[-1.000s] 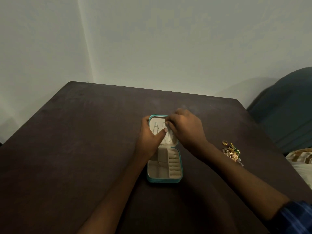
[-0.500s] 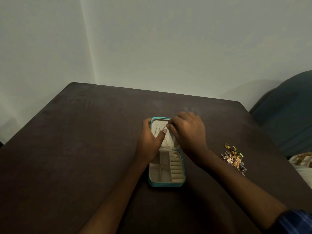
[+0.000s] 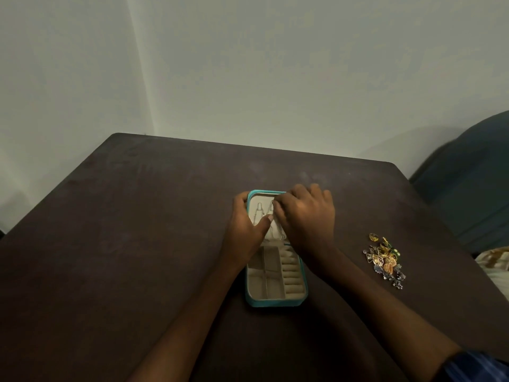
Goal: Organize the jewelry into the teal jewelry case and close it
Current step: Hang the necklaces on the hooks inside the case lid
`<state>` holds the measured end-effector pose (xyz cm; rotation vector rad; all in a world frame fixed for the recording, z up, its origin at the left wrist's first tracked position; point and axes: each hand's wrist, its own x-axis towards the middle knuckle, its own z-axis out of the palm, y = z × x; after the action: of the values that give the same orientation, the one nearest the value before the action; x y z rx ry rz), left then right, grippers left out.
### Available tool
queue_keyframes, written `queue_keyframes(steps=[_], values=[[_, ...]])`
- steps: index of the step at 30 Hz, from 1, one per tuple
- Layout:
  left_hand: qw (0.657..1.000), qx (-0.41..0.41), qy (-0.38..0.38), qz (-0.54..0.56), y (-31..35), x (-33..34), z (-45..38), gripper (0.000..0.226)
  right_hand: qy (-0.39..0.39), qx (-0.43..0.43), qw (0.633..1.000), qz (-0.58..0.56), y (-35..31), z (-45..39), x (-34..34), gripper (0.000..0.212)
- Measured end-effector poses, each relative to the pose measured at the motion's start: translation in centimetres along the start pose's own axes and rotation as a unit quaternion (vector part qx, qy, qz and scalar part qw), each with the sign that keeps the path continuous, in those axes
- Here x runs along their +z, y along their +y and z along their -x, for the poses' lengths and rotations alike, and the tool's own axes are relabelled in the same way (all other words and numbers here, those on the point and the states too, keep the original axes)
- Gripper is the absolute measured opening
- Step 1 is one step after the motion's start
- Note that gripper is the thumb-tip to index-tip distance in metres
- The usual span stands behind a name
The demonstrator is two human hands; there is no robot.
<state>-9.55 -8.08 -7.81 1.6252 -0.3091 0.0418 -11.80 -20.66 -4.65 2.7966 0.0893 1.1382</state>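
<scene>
The teal jewelry case (image 3: 275,302) lies open in the middle of the dark table, its beige compartments toward me and its lid flat behind them. My left hand (image 3: 245,227) grips the lid's left edge, with the thumb laid across the lid's lining. My right hand (image 3: 305,216) covers the lid's right half. Its fingertips pinch what looks like a thin chain (image 3: 268,209) near the hooks at the lid's top. A small pile of gold and silver jewelry (image 3: 385,260) sits on the table to the right of the case.
The dark brown table (image 3: 137,244) stands against a pale wall corner. A dark blue upholstered seat (image 3: 473,183) is just past the table's right edge, with a light patterned cloth (image 3: 495,260) below it.
Both hands stay on the lid. My right hand's fingertips have shifted slightly toward the lid's top edge, and my left thumb still lies across the lining.
</scene>
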Motion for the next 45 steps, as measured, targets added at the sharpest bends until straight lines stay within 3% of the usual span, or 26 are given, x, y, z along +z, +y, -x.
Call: queue_keyframes(steps=[21, 30, 38, 45], values=[[0.999, -0.02, 0.003, 0.027, -0.8, 0.2, -0.4, 0.054, -0.014, 0.149, 0.983, -0.102, -0.9, 0.2, 0.1, 0.017], [1.0, -0.024, -0.01, 0.008, -0.6, 0.1, -0.3, 0.059, 0.005, 0.153, 0.983, -0.096, -1.0, 1.3, -0.1, 0.01], [1.0, -0.007, -0.004, 0.013, -0.9, 0.2, -0.4, 0.057, -0.027, 0.14, 0.983, -0.119, -1.2, 2.5, 0.3, 0.011], [1.0, -0.009, 0.016, 0.016, -0.6, 0.3, -0.2, 0.046, -0.006, 0.126, 0.987, -0.104, -0.8, 1.7, 0.4, 0.012]])
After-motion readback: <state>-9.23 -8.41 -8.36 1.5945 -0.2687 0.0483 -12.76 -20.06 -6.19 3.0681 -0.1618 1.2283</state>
